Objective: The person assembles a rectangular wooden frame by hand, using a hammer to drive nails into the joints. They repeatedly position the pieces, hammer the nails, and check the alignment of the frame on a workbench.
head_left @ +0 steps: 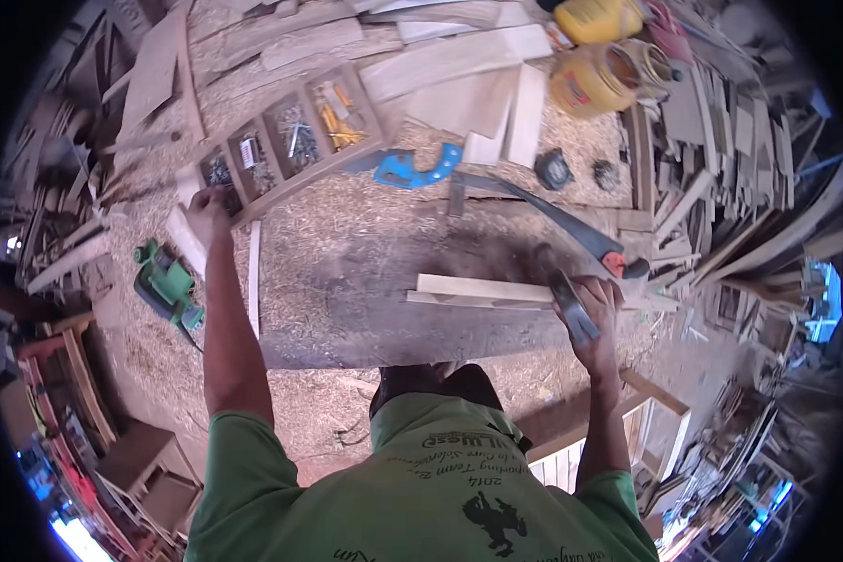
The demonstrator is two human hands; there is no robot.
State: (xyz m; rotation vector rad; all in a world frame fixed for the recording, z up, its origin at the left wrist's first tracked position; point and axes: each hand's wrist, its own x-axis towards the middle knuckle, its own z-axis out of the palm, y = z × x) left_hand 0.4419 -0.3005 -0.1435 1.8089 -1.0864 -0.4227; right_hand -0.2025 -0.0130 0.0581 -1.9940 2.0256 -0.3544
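My left hand (pixel 211 214) is at the near-left end of a wooden compartment box (pixel 300 180). Its fingers curl down at the compartment of small dark pieces, and the fingertips are hidden. My right hand (pixel 598 314) is closed around a hammer (pixel 574 307), whose metal head stands out beside the fingers. Under and left of that hand, pale wooden strips (pixel 482 289) lie together on a dark board (pixel 356 323); their right end is partly covered by the hand and hammer.
A blue-handled handsaw (pixel 410 170) lies beyond the board, its blade partly under the box. Another saw (pixel 562 217) with a red-and-black handle points toward my right hand. A green power tool (pixel 167 286) sits at left. Yellow jars (pixel 585 82), a tape measure (pixel 554 170) and planks stand farther back.
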